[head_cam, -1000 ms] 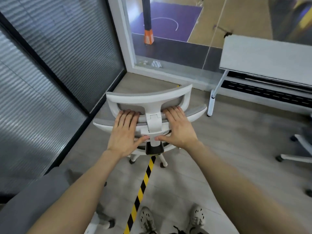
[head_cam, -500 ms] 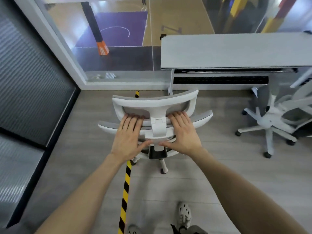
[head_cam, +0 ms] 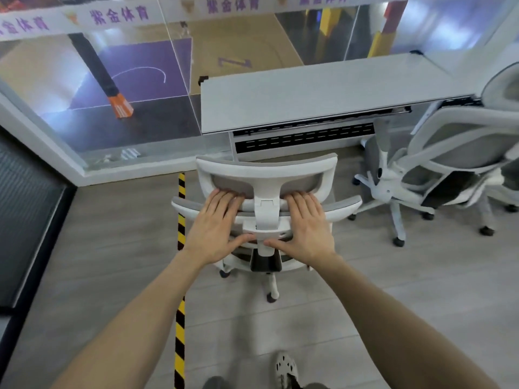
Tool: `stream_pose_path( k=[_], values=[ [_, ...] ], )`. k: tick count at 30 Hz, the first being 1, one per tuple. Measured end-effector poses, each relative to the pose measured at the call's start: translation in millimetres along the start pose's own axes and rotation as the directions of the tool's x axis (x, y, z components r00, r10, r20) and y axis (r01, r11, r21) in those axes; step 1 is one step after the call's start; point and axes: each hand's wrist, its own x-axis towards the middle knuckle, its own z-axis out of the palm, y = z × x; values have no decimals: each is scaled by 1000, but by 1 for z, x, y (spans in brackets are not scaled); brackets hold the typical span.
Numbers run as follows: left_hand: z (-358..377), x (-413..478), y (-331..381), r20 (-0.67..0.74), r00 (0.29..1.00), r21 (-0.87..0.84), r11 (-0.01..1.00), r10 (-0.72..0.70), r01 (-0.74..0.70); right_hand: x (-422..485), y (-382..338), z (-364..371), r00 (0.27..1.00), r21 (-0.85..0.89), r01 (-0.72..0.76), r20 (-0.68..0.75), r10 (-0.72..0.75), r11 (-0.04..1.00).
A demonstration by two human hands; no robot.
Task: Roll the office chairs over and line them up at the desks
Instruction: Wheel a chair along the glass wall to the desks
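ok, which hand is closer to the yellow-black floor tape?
Left. The left hand rests on the chair back just beside the tape; the right hand rests on the back's other half, farther off.

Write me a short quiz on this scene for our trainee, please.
1. True or false: the left hand and the right hand both rest on the back of the chair.
2. What runs along the floor to the left of that chair? A. striped tape B. a cable C. a rug
3. On which side of that chair does the second chair stand, by the desk?
Key: 1 true; 2 A; 3 the right.
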Motion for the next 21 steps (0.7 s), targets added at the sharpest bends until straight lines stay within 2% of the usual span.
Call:
stream_pose_path(
  k=[11,16,21],
  values=[
    [31,112,-4,22,980,-64,979,198,-196,27,55,7,975,3,-195,-109,195,981],
    [44,179,-22,11,945,-122,938,328,-324,62,66,7,942,-95,-335,-54,331,938],
    [55,247,-43,31,900,-132,894,435,-428,102,73,16,883,-94,-470,-62,466,878]
  ],
)
